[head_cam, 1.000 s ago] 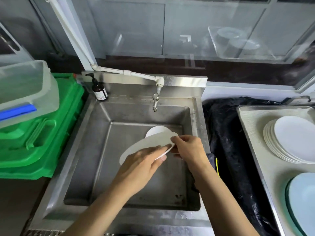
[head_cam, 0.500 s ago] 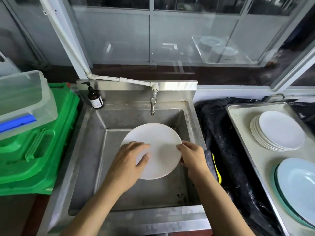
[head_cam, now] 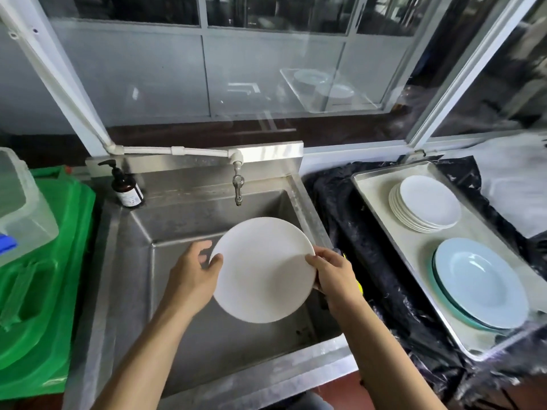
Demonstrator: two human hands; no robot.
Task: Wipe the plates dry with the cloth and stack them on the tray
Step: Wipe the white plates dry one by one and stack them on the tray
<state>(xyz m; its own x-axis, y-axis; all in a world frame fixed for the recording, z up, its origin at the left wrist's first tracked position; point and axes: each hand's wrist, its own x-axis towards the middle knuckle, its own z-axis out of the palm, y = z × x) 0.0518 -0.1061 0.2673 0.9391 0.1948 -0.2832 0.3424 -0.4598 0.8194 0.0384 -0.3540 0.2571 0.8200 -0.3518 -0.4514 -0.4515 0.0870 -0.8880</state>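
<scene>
A round white plate (head_cam: 262, 269) is held over the steel sink (head_cam: 183, 232), its face toward me. My left hand (head_cam: 194, 275) grips its left rim with the thumb on the face. My right hand (head_cam: 334, 273) grips the right rim, fingers curled round the edge. A metal tray (head_cam: 381, 199) on the right carries a stack of white plates (head_cam: 426, 202) at the back and pale blue plates (head_cam: 479, 282) at the front. A bit of dark and yellow cloth (head_cam: 359, 287) shows just behind my right wrist, mostly hidden.
A tap (head_cam: 237, 184) hangs over the sink's back edge, and a brown pump bottle (head_cam: 125, 187) stands at its back left corner. Green crates (head_cam: 44, 276) with a clear plastic box (head_cam: 20, 214) lie left. Black plastic sheeting (head_cam: 355, 232) covers the counter under the tray.
The plate went from edge-on and low in the sink to face-up, then rose and shifted right. My left hand slid from its face to the left rim.
</scene>
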